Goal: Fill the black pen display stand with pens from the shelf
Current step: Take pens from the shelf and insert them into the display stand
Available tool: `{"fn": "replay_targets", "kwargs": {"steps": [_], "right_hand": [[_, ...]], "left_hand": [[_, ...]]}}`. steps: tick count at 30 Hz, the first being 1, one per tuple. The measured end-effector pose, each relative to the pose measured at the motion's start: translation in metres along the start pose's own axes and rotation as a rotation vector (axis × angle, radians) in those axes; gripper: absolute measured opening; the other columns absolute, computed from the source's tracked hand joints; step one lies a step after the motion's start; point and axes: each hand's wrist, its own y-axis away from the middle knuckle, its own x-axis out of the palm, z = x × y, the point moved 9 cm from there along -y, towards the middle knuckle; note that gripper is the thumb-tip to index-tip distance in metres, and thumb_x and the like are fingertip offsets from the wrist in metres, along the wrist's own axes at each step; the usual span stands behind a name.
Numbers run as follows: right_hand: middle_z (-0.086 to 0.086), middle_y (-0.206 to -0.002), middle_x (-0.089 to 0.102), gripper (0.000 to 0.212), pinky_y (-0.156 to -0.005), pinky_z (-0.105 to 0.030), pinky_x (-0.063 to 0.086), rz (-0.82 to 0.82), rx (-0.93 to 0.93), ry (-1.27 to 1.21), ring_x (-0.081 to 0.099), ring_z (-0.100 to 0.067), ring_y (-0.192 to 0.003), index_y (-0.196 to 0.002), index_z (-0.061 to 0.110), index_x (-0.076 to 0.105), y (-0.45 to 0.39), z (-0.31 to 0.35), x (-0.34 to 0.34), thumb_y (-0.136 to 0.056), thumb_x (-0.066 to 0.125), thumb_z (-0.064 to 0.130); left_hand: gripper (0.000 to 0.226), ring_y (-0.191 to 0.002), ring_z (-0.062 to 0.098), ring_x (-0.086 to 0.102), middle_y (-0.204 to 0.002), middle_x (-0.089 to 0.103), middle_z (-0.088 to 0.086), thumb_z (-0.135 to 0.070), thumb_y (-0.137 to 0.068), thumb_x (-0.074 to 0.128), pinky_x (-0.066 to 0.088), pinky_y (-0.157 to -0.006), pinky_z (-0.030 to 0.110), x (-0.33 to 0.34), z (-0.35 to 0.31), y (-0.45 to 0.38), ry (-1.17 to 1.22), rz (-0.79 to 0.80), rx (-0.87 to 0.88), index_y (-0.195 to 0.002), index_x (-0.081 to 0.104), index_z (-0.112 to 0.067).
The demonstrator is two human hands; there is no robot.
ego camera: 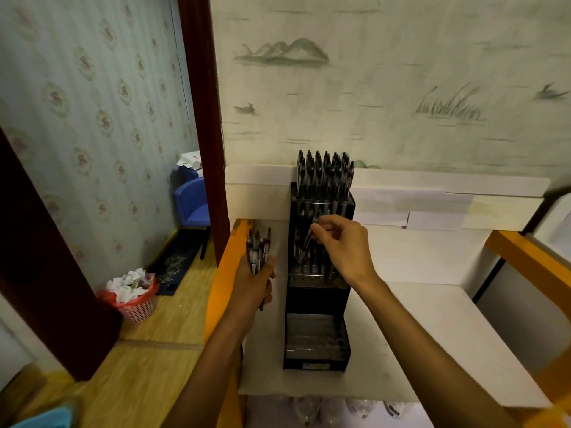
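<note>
A black tiered pen display stand (318,299) stands on the white shelf (411,329), against the back wall. Its top tier is packed with several dark pens (324,174). The middle tier holds a row of pens, and the lowest tier shows only bare slots. My right hand (346,245) pinches a single pen (307,242), tilted over the middle tier. To the left of the stand, my left hand (256,279) grips a bundle of several pens (259,245) that point upward.
The shelf has an orange frame (221,273) on the left and right. Beyond the left edge lie a wooden floor, a pink waste basket (136,299) and a blue chair (191,202). Bagged items (340,409) sit under the shelf.
</note>
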Motion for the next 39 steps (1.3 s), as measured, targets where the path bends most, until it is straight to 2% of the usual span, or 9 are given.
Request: {"fn": "replay_targets", "kwargs": {"steps": [4,10,15,20,26,31,34,36,39], "right_hand": [[0.002,-0.090,0.074,0.021,-0.082,-0.018,0.055,0.030,-0.033,0.110,0.069,-0.006,-0.084,-0.108,0.011,0.074,0.001,0.002,0.010,-0.090,0.071,0.023],[0.001,-0.086,0.074,0.020,-0.079,-0.023,0.058,0.072,-0.052,0.195,0.069,-0.006,-0.079,-0.106,0.011,0.075,0.002,-0.001,0.022,-0.091,0.070,0.024],[-0.002,-0.086,0.075,0.020,-0.078,-0.030,0.057,0.229,-0.047,0.355,0.068,-0.009,-0.077,-0.099,0.012,0.077,0.008,-0.014,0.044,-0.093,0.068,0.029],[-0.006,-0.072,0.072,0.026,-0.072,-0.036,0.057,0.243,-0.037,0.354,0.068,-0.014,-0.066,-0.085,0.009,0.076,0.013,-0.021,0.048,-0.095,0.065,0.030],[-0.003,-0.066,0.070,0.032,-0.069,-0.030,0.057,0.267,0.016,0.377,0.066,-0.010,-0.060,-0.076,0.011,0.076,0.014,-0.025,0.043,-0.092,0.066,0.037],[0.001,-0.071,0.074,0.016,-0.066,-0.032,0.061,0.168,0.120,0.024,0.071,-0.012,-0.063,-0.083,0.015,0.077,0.016,-0.023,0.021,-0.092,0.069,0.026],[-0.003,-0.085,0.077,0.014,-0.071,-0.030,0.061,0.222,0.227,-0.278,0.075,-0.019,-0.078,-0.098,0.013,0.076,0.018,-0.021,0.021,-0.094,0.065,0.020],[-0.006,-0.093,0.077,0.016,-0.076,-0.029,0.061,0.279,0.284,-0.433,0.075,-0.024,-0.087,-0.105,0.010,0.075,0.020,-0.019,0.023,-0.095,0.063,0.016],[-0.010,-0.099,0.076,0.018,-0.079,-0.029,0.060,0.311,0.325,-0.553,0.074,-0.027,-0.092,-0.108,0.008,0.074,0.023,-0.020,0.022,-0.093,0.066,0.014]], "left_hand": [[0.022,-0.042,0.016,0.045,-0.069,0.058,0.013,-0.030,-0.099,0.060,0.038,-0.044,0.028,-0.007,-0.007,0.001,0.013,-0.037,0.073,-0.084,0.061,-0.013],[0.014,-0.040,0.012,0.044,-0.072,0.065,0.001,-0.031,-0.098,0.062,0.037,-0.039,0.026,-0.012,-0.012,0.000,0.066,-0.058,0.081,-0.093,0.064,-0.018],[0.022,-0.039,0.012,0.042,-0.067,0.059,0.002,-0.027,-0.099,0.059,0.036,-0.038,0.025,-0.009,-0.006,0.000,0.091,-0.046,0.014,-0.097,0.066,-0.007],[0.015,-0.037,0.013,0.037,-0.059,0.051,0.003,-0.019,-0.096,0.060,0.031,-0.037,0.024,0.000,-0.008,0.004,0.188,0.019,-0.035,-0.090,0.067,-0.007],[0.024,-0.040,0.012,0.037,-0.053,0.047,0.002,-0.026,-0.098,0.061,0.029,-0.038,0.023,0.010,-0.013,0.010,0.139,0.087,-0.014,-0.105,0.066,-0.003],[0.039,-0.036,0.012,0.035,-0.046,0.048,-0.001,-0.033,-0.097,0.059,0.027,-0.038,0.023,0.022,-0.011,0.014,0.083,0.155,0.013,-0.098,0.069,0.005],[0.042,-0.036,0.011,0.040,-0.050,0.058,-0.002,-0.040,-0.093,0.059,0.030,-0.036,0.023,0.030,-0.012,0.015,0.076,0.184,0.014,-0.100,0.072,0.000],[0.044,-0.036,0.010,0.043,-0.072,0.073,0.003,-0.043,-0.089,0.060,0.031,-0.035,0.021,0.037,-0.013,0.015,0.117,0.209,0.001,-0.105,0.070,-0.003],[0.037,-0.038,0.010,0.046,-0.098,0.076,0.011,-0.042,-0.088,0.061,0.032,-0.034,0.021,0.043,-0.011,0.016,0.161,0.223,-0.010,-0.107,0.069,-0.011]]}}
